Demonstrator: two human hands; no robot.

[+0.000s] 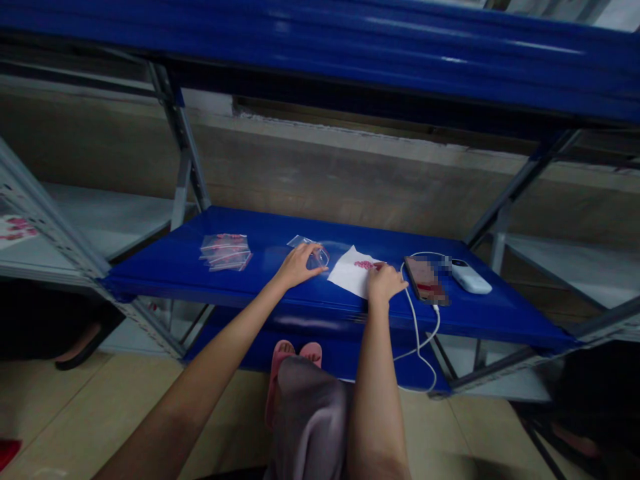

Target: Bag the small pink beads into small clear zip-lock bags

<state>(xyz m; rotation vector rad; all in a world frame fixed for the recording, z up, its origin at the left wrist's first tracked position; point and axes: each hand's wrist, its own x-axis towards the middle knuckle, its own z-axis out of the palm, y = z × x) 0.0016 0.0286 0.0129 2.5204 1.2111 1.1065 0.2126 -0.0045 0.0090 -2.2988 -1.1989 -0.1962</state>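
My left hand (300,265) curves its thumb and fingers around a small clear plastic bag (322,255) on the blue shelf. A white sheet of paper (345,272) lies to the right of it, with a small heap of red pieces (363,265) on top. Over the paper's right edge, my right hand (386,281) has its fingertips drawn together beside the heap; whatever is between them is too small to make out. Farther left is a fanned stack of clear zip bags (226,253), some with reddish contents.
On the blue shelf (270,230), right of my right hand, lie a phone (423,277) and a light-blue power bank (471,277). A white cable (416,327) hangs over the front edge. Metal posts flank the shelf, and another blue shelf (320,40) runs overhead.
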